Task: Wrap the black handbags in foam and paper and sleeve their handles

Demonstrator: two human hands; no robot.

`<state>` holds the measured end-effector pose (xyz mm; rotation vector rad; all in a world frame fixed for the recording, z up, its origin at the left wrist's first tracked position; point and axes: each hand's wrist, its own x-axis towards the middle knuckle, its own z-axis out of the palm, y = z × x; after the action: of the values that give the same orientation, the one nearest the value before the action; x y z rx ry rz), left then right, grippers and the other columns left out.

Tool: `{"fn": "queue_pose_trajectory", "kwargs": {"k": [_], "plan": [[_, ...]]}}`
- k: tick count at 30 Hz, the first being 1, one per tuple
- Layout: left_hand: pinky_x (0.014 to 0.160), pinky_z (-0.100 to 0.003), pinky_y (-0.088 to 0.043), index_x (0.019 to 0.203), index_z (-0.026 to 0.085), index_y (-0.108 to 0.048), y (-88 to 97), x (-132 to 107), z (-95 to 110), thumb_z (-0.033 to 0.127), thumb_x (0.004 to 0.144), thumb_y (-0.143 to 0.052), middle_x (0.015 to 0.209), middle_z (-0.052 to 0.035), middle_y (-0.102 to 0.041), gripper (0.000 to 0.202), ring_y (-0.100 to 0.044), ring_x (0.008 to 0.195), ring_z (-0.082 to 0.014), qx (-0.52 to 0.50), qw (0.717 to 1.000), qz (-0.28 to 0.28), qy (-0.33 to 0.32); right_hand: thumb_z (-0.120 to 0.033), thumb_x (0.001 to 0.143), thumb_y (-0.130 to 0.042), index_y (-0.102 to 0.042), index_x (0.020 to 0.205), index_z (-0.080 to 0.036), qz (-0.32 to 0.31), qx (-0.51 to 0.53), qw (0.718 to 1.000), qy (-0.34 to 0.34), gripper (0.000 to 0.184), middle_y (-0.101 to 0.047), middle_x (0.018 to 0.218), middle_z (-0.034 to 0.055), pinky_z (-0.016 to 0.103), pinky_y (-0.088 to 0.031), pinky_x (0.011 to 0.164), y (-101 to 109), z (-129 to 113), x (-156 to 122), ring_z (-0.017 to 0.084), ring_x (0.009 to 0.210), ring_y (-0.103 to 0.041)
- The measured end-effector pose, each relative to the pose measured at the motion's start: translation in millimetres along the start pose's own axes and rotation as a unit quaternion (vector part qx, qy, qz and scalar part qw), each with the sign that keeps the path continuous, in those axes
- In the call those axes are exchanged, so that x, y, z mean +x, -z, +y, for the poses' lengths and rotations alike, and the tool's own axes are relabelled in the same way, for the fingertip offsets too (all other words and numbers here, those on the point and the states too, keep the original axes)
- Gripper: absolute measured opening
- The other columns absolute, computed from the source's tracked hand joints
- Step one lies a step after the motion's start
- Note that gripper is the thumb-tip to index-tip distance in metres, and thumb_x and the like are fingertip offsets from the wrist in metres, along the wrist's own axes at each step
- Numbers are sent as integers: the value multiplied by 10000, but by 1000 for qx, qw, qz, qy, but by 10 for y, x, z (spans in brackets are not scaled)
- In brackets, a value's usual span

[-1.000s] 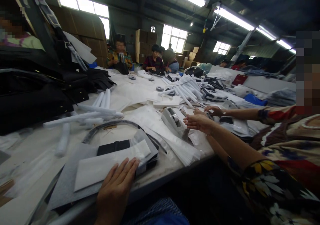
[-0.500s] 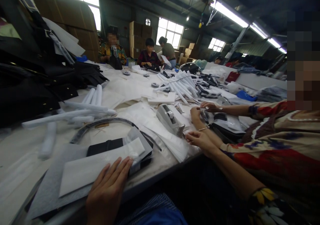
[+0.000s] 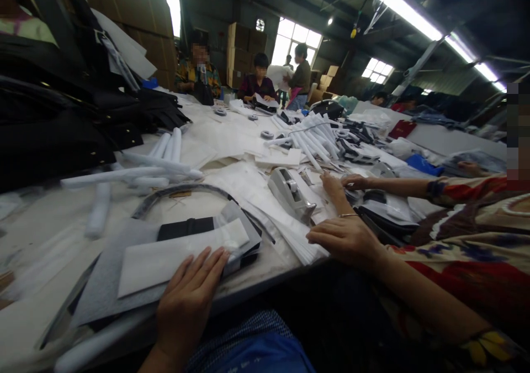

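Observation:
My left hand (image 3: pixel 192 287) lies flat, fingers stretched, on a white foam sheet (image 3: pixel 165 259). Beneath that sheet are a grey felt-like sheet (image 3: pixel 97 290) and a black bag (image 3: pixel 186 229), whose dark curved handle (image 3: pixel 186 188) arches behind. My right hand (image 3: pixel 350 240) is just in front of the grey tape dispenser (image 3: pixel 290 193), with its fingers together and bent. Its thumb is hidden, and whatever its fingertips may hold is too small to make out. A roll of white foam (image 3: pixel 103 340) lies at the table's front edge.
At right, a co-worker's hands (image 3: pixel 333 190) work close to the dispenser, beside a wrapped black bag (image 3: pixel 385 218). White foam tubes (image 3: pixel 310 135) are heaped mid-table, and more foam tubes (image 3: pixel 165 146) lie left. Black bags (image 3: pixel 53 124) are piled at far left. Several people sit or stand behind.
My right hand has turned palm down and come away from the dispenser's cutting edge, where its fingers were pinched. My left hand stays on the foam sheet. The view has shifted slightly left.

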<state>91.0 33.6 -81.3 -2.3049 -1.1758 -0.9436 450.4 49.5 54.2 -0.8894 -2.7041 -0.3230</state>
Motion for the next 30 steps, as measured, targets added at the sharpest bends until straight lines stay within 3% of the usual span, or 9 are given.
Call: {"fn": "queue_pose_trajectory", "kwargs": {"k": [7, 11, 16, 19, 20, 22, 24, 27, 30], "plan": [[1095, -420, -381, 1337, 209, -599, 33, 45, 58, 128, 1009, -457, 1333, -1, -653, 367, -620, 1211, -238, -37, 998, -4, 44, -251, 981, -542, -659, 951, -178, -124, 218, 960, 122, 141, -691, 825, 41, 263, -427, 672, -112, -353, 957, 148, 753, -623], [1096, -422, -383, 1319, 207, -613, 34, 46, 75, 150, 1020, -433, 1327, -11, -660, 353, -611, 1222, -237, -53, 997, 3, 56, -339, 963, -574, -676, 869, -183, -197, 215, 944, 156, 209, -663, 765, 28, 247, -394, 617, -349, -317, 1421, 150, 728, -619], [1064, -404, -436, 1233, 230, -676, 15, 63, 97, 142, 1013, -436, 1275, -61, -687, 337, -641, 1171, -215, -47, 994, 20, 96, -250, 871, -676, -686, 781, -183, -300, 171, 924, 162, 112, -676, 771, 16, 248, -335, 566, -534, -303, 1849, 151, 686, -595], [1041, -400, -469, 1180, 244, -704, 22, 77, 102, 151, 1009, -446, 1209, -57, -714, 323, -658, 1137, -210, -47, 993, 31, 105, -248, 872, -688, -709, 837, -167, -333, 306, 885, 111, 91, -677, 760, 17, 244, -379, 601, -554, -260, 1906, 134, 663, -576], [1038, -401, -475, 1169, 245, -708, 29, 81, 103, 154, 1012, -436, 1201, -54, -717, 327, -661, 1130, -208, -49, 992, 32, 107, -277, 883, -691, -710, 866, -156, -335, 390, 855, 69, 124, -676, 758, 21, 242, -404, 619, -552, -235, 1889, 130, 663, -577], [1032, -398, -484, 1160, 249, -713, 42, 87, 105, 161, 1023, -405, 1198, -45, -719, 348, -665, 1122, -202, -56, 991, 36, 114, -361, 906, -684, -690, 873, -132, -307, 584, 751, -34, 232, -656, 724, 21, 237, -437, 623, -538, -198, 1822, 121, 639, -571], [1034, -390, -483, 1172, 256, -710, 47, 88, 108, 160, 1032, -368, 1197, -35, -721, 382, -664, 1125, -194, -61, 990, 39, 118, -420, 925, -658, -645, 813, -135, -227, 754, 605, -117, 307, -593, 650, -9, 221, -431, 575, -504, -221, 1745, 98, 564, -521], [1063, -372, -455, 1190, 264, -705, 28, 74, 113, 149, 1040, -320, 1216, -26, -714, 429, -657, 1137, -182, -64, 990, 45, 120, -382, 957, -611, -536, 701, -160, -77, 898, 403, -161, 347, -441, 566, -69, 170, -384, 510, -424, -447, 1675, 57, 467, -368], [1102, -363, -414, 1200, 268, -702, -6, 45, 113, 156, 1043, -294, 1236, -23, -705, 451, -648, 1150, -177, -72, 988, 63, 124, -372, 986, -552, -435, 637, -175, 6, 943, 306, -133, 418, -355, 526, -83, 139, -365, 463, -368, -800, 1657, 51, 415, -282]]}}
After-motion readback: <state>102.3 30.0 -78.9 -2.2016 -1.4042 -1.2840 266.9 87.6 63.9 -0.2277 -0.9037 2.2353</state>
